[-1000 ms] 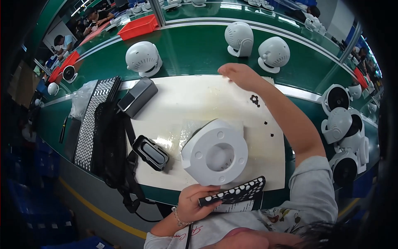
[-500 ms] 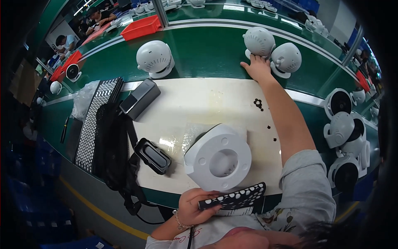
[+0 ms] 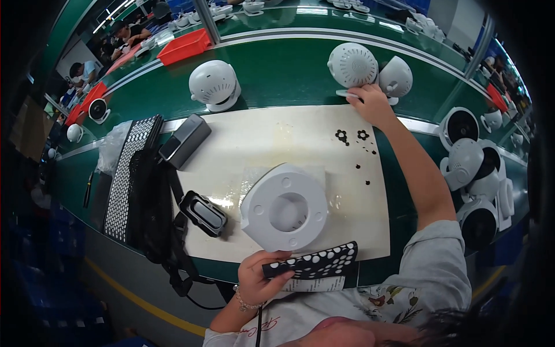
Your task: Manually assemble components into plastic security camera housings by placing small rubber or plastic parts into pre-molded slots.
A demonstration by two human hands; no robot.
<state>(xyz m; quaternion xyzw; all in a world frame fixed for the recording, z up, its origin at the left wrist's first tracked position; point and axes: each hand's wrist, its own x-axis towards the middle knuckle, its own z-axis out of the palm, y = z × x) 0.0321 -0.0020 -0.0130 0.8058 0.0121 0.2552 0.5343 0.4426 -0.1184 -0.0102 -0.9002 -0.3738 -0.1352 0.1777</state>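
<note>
My left hand (image 3: 260, 276) is closed on a black sticker sheet (image 3: 315, 261) covered in white round spots, with white printed paper under it. Just beyond it, a white round-headed device (image 3: 312, 202) lies with its ring-shaped base turned up on the cream mat, over clear bubble wrap. My right arm stretches to the far edge of the mat. There my right hand (image 3: 371, 103) grips the base of a second white device (image 3: 353, 65), whose vented head is tilted. Another white device (image 3: 396, 76) stands right behind those fingers. Small black flower-shaped pieces (image 3: 342, 136) lie on the mat.
A grey box-shaped device (image 3: 185, 141), a black oval-topped part (image 3: 203, 214) and a black strap bundle (image 3: 151, 202) lie on the left. Another white device (image 3: 214, 85) stands beyond the mat. Several more are heaped at right (image 3: 465, 159). A red tray (image 3: 184, 47) sits farther back.
The far device under my right hand has turned and tipped, its vents now facing me and its base edge showing. The view has shifted. My left hand still holds the sticker sheet.
</note>
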